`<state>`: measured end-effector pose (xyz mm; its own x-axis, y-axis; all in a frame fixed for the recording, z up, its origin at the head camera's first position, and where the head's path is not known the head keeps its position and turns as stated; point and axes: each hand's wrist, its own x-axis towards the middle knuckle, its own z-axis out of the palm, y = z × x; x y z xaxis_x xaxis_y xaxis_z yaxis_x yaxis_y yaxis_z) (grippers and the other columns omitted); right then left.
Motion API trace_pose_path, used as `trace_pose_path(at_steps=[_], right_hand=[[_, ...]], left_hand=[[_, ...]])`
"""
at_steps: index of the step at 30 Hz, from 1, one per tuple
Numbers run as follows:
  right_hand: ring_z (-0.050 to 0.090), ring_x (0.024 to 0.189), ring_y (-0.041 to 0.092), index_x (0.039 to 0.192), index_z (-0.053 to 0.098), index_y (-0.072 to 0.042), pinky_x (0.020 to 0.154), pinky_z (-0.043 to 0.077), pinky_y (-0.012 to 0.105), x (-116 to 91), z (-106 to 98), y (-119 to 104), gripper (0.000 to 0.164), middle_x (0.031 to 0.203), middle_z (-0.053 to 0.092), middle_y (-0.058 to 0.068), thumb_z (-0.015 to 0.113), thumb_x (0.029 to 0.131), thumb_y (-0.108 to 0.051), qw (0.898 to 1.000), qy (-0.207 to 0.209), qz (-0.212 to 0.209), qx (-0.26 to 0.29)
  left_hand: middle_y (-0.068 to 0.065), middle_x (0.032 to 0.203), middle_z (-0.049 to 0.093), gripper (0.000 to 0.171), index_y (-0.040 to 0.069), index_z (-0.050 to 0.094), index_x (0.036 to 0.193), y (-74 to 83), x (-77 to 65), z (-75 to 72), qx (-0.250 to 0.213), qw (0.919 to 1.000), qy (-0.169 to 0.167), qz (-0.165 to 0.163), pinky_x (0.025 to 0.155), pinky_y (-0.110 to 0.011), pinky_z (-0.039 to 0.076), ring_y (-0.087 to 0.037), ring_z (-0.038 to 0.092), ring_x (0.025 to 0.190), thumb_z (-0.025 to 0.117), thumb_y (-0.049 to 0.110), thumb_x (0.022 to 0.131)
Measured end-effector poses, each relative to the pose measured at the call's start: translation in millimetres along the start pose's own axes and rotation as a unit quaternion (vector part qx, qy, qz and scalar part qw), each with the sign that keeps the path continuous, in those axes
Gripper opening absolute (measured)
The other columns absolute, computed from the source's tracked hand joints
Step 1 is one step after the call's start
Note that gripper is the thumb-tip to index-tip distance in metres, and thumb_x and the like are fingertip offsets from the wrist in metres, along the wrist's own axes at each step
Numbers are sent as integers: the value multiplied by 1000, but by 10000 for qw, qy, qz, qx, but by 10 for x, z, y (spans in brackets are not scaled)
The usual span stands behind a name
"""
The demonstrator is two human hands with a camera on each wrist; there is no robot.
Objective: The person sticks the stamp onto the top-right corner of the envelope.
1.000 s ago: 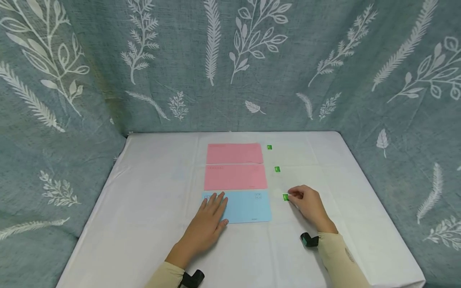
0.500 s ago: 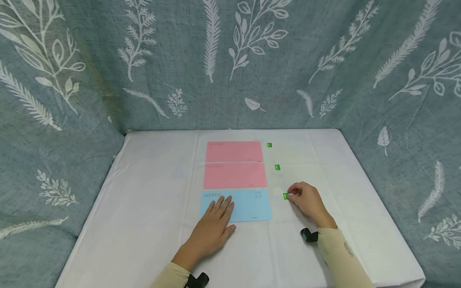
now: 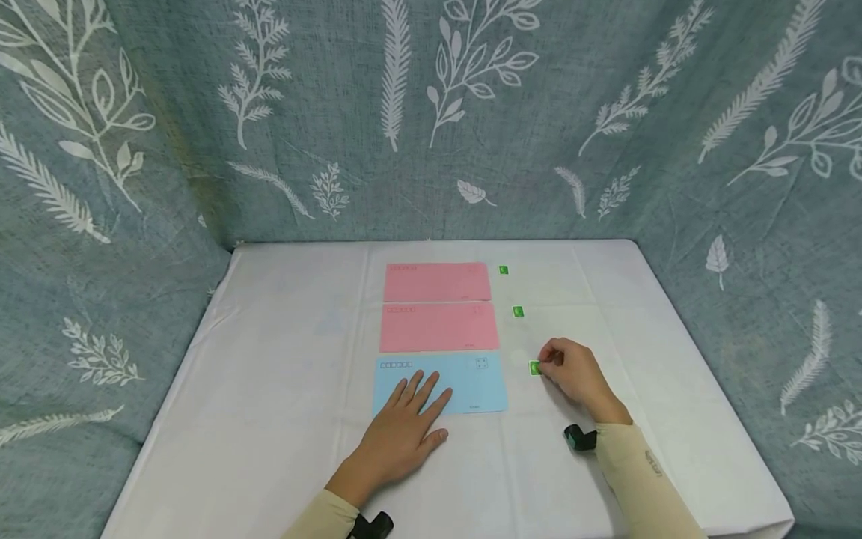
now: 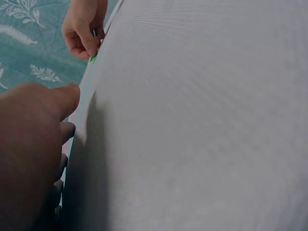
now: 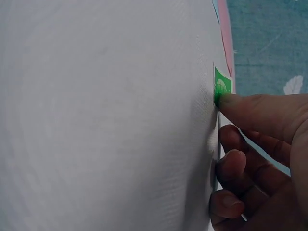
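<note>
My left hand (image 3: 400,430) rests with fingers spread and straight over the lower part of a blue envelope (image 3: 465,385). To the right of that envelope, my right hand (image 3: 575,378) has thumb and fingertips at the right edge of a small green stamp (image 3: 534,367). The right wrist view shows the thumb pressed over the lower corner of this green stamp (image 5: 221,85), its other fingers curled below. A printed square marks the blue envelope's upper right corner. In the left wrist view, the right hand (image 4: 85,29) appears beyond the left thumb.
Two pink envelopes (image 3: 438,327) lie in a column behind the blue one. Two more green stamps, a nearer stamp (image 3: 518,311) and a farther stamp (image 3: 503,270), lie to their right. A white cloth (image 3: 269,359) covers the table; leaf-patterned curtains (image 3: 431,187) surround it.
My left hand has slid right and down across the blue envelope, its fingers spreading and uncovering the row of printed boxes. The right hand stays at the nearest stamp. The head view has tilted slightly.
</note>
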<state>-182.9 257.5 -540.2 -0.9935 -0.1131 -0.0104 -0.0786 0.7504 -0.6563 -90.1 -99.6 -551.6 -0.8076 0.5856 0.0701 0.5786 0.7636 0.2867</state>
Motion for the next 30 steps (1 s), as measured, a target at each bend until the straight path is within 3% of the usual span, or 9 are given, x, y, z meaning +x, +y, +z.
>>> trace_pose_path(at_steps=[11, 15, 23, 30], right_hand=[[60, 82, 21, 95, 75, -10, 73, 52, 35, 62, -87, 40, 6, 88, 68, 2, 81, 98, -9, 9984, -511, 144, 216], [62, 84, 22, 98, 77, -10, 78, 53, 38, 102, -141, 44, 3, 89, 70, 1, 81, 98, -10, 9967, -733, 115, 319], [62, 90, 21, 96, 83, -12, 85, 52, 39, 162, -182, 70, 6, 93, 74, -2, 80, 100, -15, 9956, -902, 125, 220], [63, 88, 22, 100, 84, -9, 81, 53, 38, 185, -195, 62, 6, 96, 75, 1, 79, 100, -12, 9945, -934, 182, 432]], left_hand=[[-17, 175, 29, 61, 15, 47, 167, -16, -2, -5, -95, 9999, 35, 34, 131, -56, 15, -42, 20, 163, 49, 47, 114], [-15, 176, 27, 63, 16, 45, 168, -31, 1, 11, -76, 10000, -3, 1, 131, -54, 13, -40, 18, 163, 48, 49, 114], [-17, 175, 30, 61, 14, 47, 166, -14, 1, -4, -160, 9998, 85, 30, 131, -57, 14, -42, 21, 162, 49, 46, 114], [-18, 176, 29, 61, 13, 46, 167, -7, -9, -9, -254, 9996, 83, 27, 130, -57, 14, -42, 20, 163, 50, 45, 114]])
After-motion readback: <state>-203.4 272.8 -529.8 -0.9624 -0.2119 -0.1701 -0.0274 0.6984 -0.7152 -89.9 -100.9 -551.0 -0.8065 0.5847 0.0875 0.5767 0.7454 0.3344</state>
